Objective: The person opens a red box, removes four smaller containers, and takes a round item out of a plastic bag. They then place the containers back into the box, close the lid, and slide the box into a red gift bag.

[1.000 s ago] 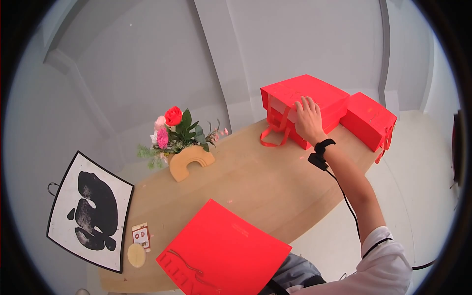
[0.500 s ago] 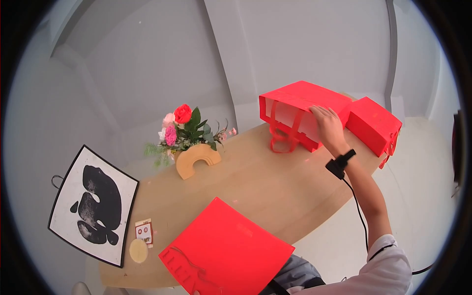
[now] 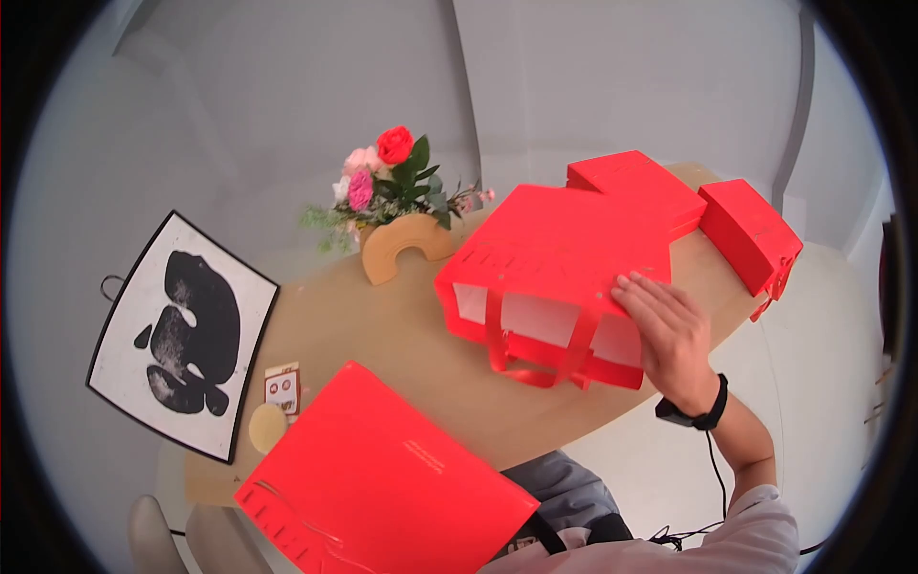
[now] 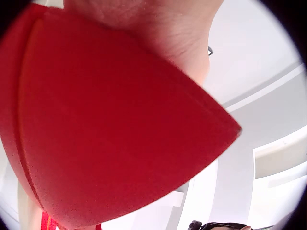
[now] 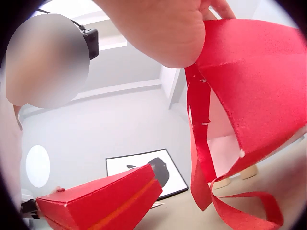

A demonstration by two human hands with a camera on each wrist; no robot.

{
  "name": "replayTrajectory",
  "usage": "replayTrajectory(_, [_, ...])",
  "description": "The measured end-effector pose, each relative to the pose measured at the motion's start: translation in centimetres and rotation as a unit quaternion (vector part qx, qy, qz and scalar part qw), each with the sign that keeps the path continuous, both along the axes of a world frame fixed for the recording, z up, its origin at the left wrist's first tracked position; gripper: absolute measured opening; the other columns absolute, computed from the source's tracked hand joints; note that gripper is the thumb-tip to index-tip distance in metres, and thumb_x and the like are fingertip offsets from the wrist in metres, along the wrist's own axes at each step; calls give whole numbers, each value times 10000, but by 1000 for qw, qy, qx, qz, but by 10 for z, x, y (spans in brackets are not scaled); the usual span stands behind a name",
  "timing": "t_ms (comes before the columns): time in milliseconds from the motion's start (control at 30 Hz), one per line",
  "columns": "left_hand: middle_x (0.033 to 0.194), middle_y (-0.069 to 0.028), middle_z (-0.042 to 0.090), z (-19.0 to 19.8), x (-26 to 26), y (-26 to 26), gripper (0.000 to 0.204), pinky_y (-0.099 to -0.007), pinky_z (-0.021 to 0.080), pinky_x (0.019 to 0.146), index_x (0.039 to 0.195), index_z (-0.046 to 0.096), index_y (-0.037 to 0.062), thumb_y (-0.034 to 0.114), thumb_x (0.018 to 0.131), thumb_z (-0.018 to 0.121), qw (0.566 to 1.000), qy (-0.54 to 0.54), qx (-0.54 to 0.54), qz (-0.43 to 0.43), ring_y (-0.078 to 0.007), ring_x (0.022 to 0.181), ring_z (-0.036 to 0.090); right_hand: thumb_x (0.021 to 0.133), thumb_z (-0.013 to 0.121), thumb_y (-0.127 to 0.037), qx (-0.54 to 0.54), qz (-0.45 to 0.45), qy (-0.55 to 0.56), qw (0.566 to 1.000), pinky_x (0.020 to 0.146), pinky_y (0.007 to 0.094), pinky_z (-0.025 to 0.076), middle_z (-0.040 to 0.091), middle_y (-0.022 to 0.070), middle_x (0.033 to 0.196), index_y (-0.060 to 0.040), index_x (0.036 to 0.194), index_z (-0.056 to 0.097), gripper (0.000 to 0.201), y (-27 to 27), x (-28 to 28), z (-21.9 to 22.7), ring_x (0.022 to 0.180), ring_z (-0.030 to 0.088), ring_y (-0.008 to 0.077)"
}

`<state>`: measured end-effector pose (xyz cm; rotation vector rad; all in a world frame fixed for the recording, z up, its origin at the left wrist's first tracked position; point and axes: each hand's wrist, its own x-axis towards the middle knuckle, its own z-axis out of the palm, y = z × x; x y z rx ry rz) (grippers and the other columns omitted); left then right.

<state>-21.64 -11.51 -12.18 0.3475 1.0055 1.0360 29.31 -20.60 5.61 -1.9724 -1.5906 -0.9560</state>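
A red bag (image 3: 564, 239) with ribbon handles lies on its side, its white-lined mouth facing the wearer. At that mouth's right corner, my right hand (image 3: 674, 335) grips the edge, fingers flat over the upper panel and thumb hidden. The right wrist view shows the palm (image 5: 163, 28) against the bag (image 5: 259, 72). Nearer the body is a flat red box (image 3: 382, 478); the head view hides my left hand behind it. In the left wrist view that hand (image 4: 163, 28) holds the box (image 4: 115, 120) at its edge, most fingers hidden.
Two more red packages (image 3: 636, 182), (image 3: 751, 234) sit at the table's (image 3: 373, 335) far right. A flower arrangement in a wooden arch (image 3: 406, 239) stands at the back, with a framed black-and-white picture (image 3: 206, 335), small cards (image 3: 282, 390) and a pale disc (image 3: 268, 428) at left.
My right hand has drawn the ribboned bag toward the wearer and leftward, revealing a red package behind it. The flat red box has shifted slightly left in the head view, and the view itself has moved.
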Motion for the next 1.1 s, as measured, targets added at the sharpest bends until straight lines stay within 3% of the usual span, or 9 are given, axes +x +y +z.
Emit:
replayTrajectory(267, [1398, -159, 567, 7, -25, -24, 789, -536, 452, 1058, 1486, 426, 33, 475, 867, 636, 1000, -14, -1, 20, -362, 1253, 551, 781, 641, -31, -61, 13, -11, 998, 918, 387, 505, 732, 111, 1186, -45, 1174, 708, 399, 20, -68, -45, 1097, 701, 280])
replayTrajectory(467, [1391, -160, 567, 12, -30, -31, 780, -524, 457, 1050, 1485, 423, 31, 459, 868, 634, 999, -27, 6, 23, -358, 1250, 554, 796, 693, -115, -248, 43, -20, 968, 1095, 477, 427, 449, 192, 1521, -87, 1385, 536, 610, 38, -84, -52, 1372, 469, 381])
replayTrajectory(533, [1389, -160, 567, 14, -28, -30, 777, -520, 459, 1048, 1484, 422, 30, 454, 868, 633, 999, -31, 8, 18, -356, 1248, 554, 796, 698, -123, -259, 141, -82, 952, 1142, 497, 386, 429, 172, 1537, -138, 1380, 526, 609, 47, -87, -45, 1392, 442, 388])
replayTrajectory(567, [1388, -160, 567, 15, -27, -29, 776, -518, 460, 1047, 1484, 421, 30, 451, 868, 633, 999, -33, 10, 14, -355, 1248, 555, 793, 704, -149, -272, 143, -95, 947, 1166, 505, 364, 427, 159, 1540, -136, 1208, 646, 420, 53, -90, -45, 1406, 427, 388])
replayTrajectory(700, [1383, -161, 566, 18, -20, -19, 770, -510, 463, 1042, 1483, 419, 29, 441, 868, 631, 999, -44, 18, -5, -353, 1245, 556, 788, 710, -191, -263, 117, -152, 945, 1099, 500, 431, 452, 141, 1515, -94, 981, 719, 216, 71, -82, -54, 1377, 448, 382])
replayTrajectory(800, [1380, -161, 566, 23, -14, -13, 766, -504, 466, 1038, 1483, 418, 28, 433, 868, 630, 998, -51, 25, -14, -350, 1243, 557, 845, 688, -217, -213, 172, -106, 956, 939, 448, 531, 587, 128, 1363, -63, 821, 726, 161, 80, -71, -31, 1207, 583, 330])
replayTrajectory(867, [1378, -161, 566, 26, -10, -11, 763, -500, 467, 1036, 1482, 417, 27, 428, 869, 629, 998, -54, 27, -21, -349, 1242, 558, 943, 644, -224, -182, 204, 94, 957, 784, 419, 553, 700, 134, 1053, -15, 865, 708, 232, 79, -71, -4, 953, 669, 314])
replayTrajectory(967, [1374, -162, 566, 31, -6, -6, 759, -495, 470, 1032, 1482, 415, 26, 420, 869, 628, 997, -56, 35, -31, -347, 1240, 559, 981, 600, -253, -99, 226, 250, 936, 661, 421, 520, 675, 160, 798, 10, 812, 694, 326, 89, -62, 10, 758, 646, 345])
replayTrajectory(1100, [1370, -162, 565, 36, 2, 0, 753, -487, 473, 1028, 1481, 413, 25, 409, 869, 626, 996, -67, 45, -44, -344, 1237, 561, 1038, 529, -313, -130, 196, 350, 907, 551, 449, 418, 533, 197, 593, 31, 734, 641, 472, 94, -49, 21, 555, 546, 379])
